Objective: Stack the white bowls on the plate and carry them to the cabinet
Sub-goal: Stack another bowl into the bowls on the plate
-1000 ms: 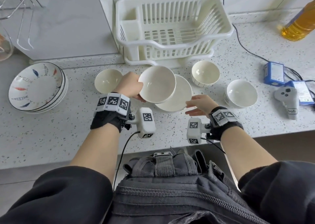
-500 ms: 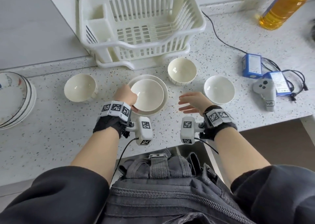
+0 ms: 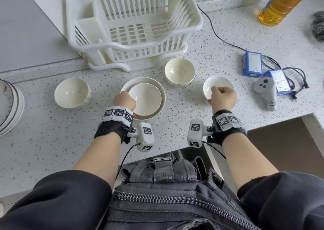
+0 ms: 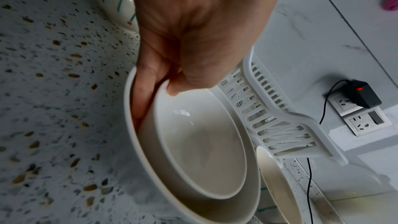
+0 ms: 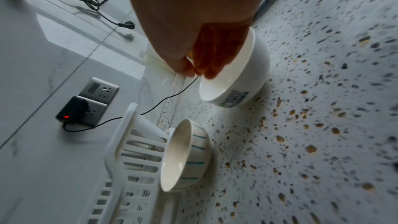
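Note:
A cream plate (image 3: 162, 93) lies on the speckled counter with one white bowl (image 3: 146, 100) standing in it. My left hand (image 3: 130, 102) grips that bowl's near-left rim. In the left wrist view the thumb is inside the bowl (image 4: 200, 142) and the fingers are between it and the plate rim (image 4: 133, 142). My right hand (image 3: 214, 94) pinches the rim of a second white bowl (image 3: 219, 84), which stands on the counter to the right. The right wrist view shows this hand (image 5: 196, 72) at the rim of that bowl (image 5: 247, 77). Two striped bowls (image 3: 71, 92) (image 3: 179, 73) stand apart.
A white dish rack (image 3: 133, 28) stands behind the plate. An oil bottle (image 3: 284, 4), blue boxes (image 3: 252, 63) with cables and a grey controller (image 3: 265, 93) lie at the right. Patterned plates (image 3: 8, 110) are stacked at the far left. The counter edge (image 3: 263, 123) steps back at the near right.
My left hand lowered the bowl from above the plate into it. My right hand moved from the plate's near right edge to the right bowl and took hold of its rim.

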A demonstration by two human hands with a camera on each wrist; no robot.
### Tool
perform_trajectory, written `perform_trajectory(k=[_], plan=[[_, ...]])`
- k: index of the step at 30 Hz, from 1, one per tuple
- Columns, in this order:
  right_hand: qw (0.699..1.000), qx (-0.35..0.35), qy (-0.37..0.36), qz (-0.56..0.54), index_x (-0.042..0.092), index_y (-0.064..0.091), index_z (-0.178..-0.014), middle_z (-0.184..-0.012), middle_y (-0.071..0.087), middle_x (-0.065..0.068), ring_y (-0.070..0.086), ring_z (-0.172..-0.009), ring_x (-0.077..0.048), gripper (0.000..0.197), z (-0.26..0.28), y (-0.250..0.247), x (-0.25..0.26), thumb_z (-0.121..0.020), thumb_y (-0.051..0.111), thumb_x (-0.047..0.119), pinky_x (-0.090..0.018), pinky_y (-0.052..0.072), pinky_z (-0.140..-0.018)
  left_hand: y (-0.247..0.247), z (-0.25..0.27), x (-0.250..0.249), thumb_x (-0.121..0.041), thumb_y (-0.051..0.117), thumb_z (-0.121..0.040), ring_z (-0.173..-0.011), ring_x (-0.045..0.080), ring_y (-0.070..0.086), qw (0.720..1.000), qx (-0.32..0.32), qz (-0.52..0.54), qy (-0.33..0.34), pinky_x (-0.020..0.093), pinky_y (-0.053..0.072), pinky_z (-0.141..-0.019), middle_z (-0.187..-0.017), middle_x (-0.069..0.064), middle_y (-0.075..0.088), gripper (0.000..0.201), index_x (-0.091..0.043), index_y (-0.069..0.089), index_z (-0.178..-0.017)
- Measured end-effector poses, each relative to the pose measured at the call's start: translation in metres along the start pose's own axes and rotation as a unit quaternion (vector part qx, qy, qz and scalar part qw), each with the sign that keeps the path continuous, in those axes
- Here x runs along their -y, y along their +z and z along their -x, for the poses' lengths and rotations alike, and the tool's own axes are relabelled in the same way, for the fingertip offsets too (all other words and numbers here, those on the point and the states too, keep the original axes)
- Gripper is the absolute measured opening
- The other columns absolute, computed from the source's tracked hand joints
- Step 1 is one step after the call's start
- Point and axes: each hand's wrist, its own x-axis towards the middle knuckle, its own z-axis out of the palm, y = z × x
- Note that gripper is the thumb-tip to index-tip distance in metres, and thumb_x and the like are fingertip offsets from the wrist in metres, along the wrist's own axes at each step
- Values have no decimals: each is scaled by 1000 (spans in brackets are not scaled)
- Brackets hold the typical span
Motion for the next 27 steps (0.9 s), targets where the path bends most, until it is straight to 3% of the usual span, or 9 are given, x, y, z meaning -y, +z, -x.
perform_trajectory(k=[2, 5, 8, 10, 12, 17, 23, 27], plan=[[999, -48, 13, -1, 7, 66, -96, -91, 64, -6, 64, -81, -23, 21, -1, -4, -7, -84, 56, 21, -31, 52, -71, 0, 1, -1, -10, 45, -96, -114, 40, 57, 1000, -4, -8, 0, 41, 47, -90, -123, 27, 60, 32, 11, 51, -121], [994, -93, 52, -20, 7, 56, -108, -97, 56, -5, 53, -87, -19, 26, -3, -10, -19, -86, 56, 22, -28, 42, -69, 1, 1, -2, -11, 47, -96, -113, 40, 58, 1000, -12, -21, 8, 40, 47, -89, -122, 27, 61, 32, 12, 52, -119], [991, -100, 88, -21, 7, 46, -117, -98, 51, -8, 54, -87, -25, 36, -2, -11, -28, -84, 56, 19, -31, 44, -73, 3, 1, -1, -10, 50, -95, -111, 40, 59, 999, -26, -32, 18, 40, 48, -86, -119, 27, 62, 30, 11, 55, -114], [990, -91, 107, -26, 11, 42, -118, -104, 55, -14, 62, -88, -33, 41, -2, -8, -32, -80, 56, 20, -41, 53, -80, 2, 0, -1, -11, 52, -93, -108, 41, 60, 998, -39, -33, 24, 40, 47, -79, -116, 26, 64, 28, 10, 57, -111], [990, -80, 116, -23, 15, 43, -119, -112, 58, -19, 67, -82, -39, 42, -5, -7, -37, -78, 55, 19, -49, 57, -76, 1, -1, 0, -9, 51, -90, -105, 41, 61, 998, -54, -25, 24, 38, 44, -72, -112, 25, 65, 27, 8, 58, -110], [985, -8, 149, -82, 15, 43, -136, -101, 68, -24, 70, -62, -31, 49, -10, -10, -40, -87, 39, 10, -39, 60, -61, 0, 1, 3, -13, 47, -91, -95, 40, 65, 990, -142, 17, 7, 38, 46, -68, -101, 22, 69, 26, 1, 66, -103], [982, 26, 154, -105, 7, 36, -137, -93, 68, -29, 68, -62, -35, 47, -13, -10, -40, -90, 31, 6, -41, 60, -60, 1, 11, 8, -12, 46, -94, -90, 37, 65, 967, -238, 92, -5, 38, 46, -68, -98, 20, 71, 24, -4, 68, -101], [978, 18, 153, -137, -1, 36, -136, -90, 67, -32, 66, -48, -26, 48, -8, -10, -41, -88, 32, 1, -37, 60, -52, 0, 13, 15, -12, 49, -93, -95, 36, 65, 958, -256, 130, -13, 37, 45, -71, -103, 17, 72, 23, -7, 69, -103]])
